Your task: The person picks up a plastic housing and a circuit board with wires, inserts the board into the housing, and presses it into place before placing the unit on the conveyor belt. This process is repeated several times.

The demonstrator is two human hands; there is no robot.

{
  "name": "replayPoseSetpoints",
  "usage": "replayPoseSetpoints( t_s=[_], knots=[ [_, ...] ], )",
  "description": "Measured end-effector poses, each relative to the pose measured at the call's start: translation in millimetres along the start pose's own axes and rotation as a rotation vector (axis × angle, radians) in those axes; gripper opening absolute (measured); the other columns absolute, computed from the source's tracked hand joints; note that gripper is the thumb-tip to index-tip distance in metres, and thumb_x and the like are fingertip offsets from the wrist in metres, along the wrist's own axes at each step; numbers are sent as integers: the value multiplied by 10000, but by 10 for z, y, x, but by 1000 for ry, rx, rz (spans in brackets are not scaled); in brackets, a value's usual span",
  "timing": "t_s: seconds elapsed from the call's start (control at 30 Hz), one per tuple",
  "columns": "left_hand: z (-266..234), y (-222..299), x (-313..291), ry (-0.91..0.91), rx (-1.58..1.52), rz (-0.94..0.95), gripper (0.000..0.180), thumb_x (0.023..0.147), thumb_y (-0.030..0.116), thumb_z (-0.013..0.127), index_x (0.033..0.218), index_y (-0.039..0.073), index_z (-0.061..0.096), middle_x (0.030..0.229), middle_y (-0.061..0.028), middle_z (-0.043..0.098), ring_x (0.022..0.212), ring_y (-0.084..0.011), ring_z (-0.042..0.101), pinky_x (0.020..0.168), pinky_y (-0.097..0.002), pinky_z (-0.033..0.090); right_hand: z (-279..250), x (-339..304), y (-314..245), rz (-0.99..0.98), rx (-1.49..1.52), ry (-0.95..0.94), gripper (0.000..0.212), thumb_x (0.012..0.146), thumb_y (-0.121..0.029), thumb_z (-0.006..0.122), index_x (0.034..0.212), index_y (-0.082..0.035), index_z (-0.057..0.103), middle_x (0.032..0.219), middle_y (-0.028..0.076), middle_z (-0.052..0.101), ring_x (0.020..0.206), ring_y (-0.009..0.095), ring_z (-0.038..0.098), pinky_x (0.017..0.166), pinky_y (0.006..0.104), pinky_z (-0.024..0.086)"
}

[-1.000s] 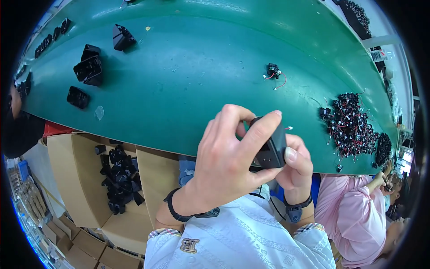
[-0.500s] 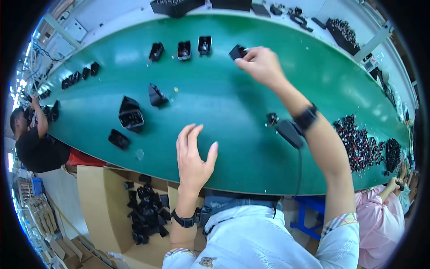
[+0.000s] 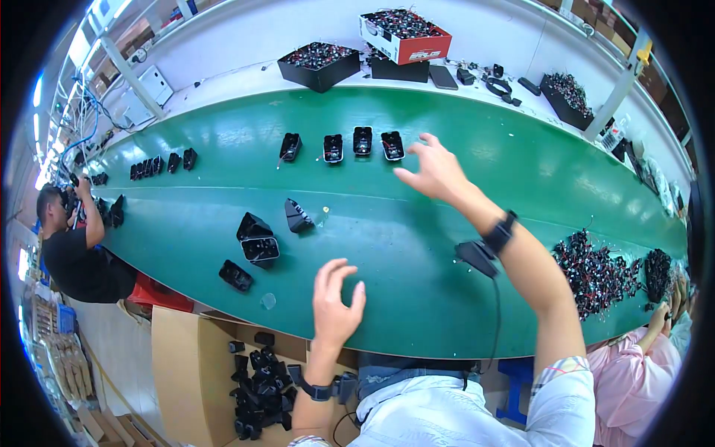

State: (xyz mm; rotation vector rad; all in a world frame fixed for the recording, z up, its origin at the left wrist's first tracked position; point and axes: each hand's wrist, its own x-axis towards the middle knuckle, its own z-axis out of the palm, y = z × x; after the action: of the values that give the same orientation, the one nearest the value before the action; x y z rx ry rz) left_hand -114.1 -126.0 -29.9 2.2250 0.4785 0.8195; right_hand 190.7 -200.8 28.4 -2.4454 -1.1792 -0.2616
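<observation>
Black tub-shaped housing (image 3: 393,155), open-topped, pale-rimmed, small parts inside, on green desk (image 3: 424,313); left hand (image 3: 337,309) and right hand (image 3: 434,170) spread, empty.

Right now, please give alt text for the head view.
A person's open right hand is beside a row of four black housings on a green table; the left hand, also open, is near the table's near edge.

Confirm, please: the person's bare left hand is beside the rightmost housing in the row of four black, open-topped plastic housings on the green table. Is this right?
The side is wrong: the head view shows the bare right hand beside the rightmost black, open-topped plastic housing of that row on the green table.
</observation>
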Motion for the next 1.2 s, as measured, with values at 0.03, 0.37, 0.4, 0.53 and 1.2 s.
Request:
replayPoseSetpoints(
  t_s=[0.03,0.37,0.4,0.53,1.2],
  knots=[
    [-90,-52,101,24,70,41,303,811,94,709,1099,23,646,1222,-188,592,1171,-374,572,1014,-448,463,-204,-175,24,-39,38,-50,516,805,-425,756,1116,-21,677,1231,246,613,1161,406,605,925,481,537],
    [9,-586,1185,-117,778,-101,666,797,234,792,1357,37,491,1466,-283,394,1259,-496,474,1056,-516,436,-516,-1850,436,-130,159,-241,290,825,-172,757,1094,-92,687,1165,123,624,1028,365,627,917,426,526],
    [27,-546,1183,-130,778,-91,666,797,234,792,1357,37,491,1466,-283,394,1259,-496,474,1056,-516,436,-469,-1901,436,-122,189,-203,233,834,-134,744,1054,-84,691,1158,119,627,1038,365,624,944,415,521],
    [156,-222,868,-159,394,112,505,746,82,782,1200,29,569,1361,-201,475,1146,-421,547,970,-469,489,-467,-2011,496,224,783,-102,107,878,4,676,984,-5,687,1141,96,648,1011,179,659,822,307,574],
    [873,893,-379,-359,-318,-48,702,664,128,883,1273,25,549,1374,-154,538,1044,-239,624,772,-308,530,-705,-2747,-38,513,1556,6,259,961,3,587,1208,73,623,1372,219,569,1058,264,703,945,342,566]
  ],
)
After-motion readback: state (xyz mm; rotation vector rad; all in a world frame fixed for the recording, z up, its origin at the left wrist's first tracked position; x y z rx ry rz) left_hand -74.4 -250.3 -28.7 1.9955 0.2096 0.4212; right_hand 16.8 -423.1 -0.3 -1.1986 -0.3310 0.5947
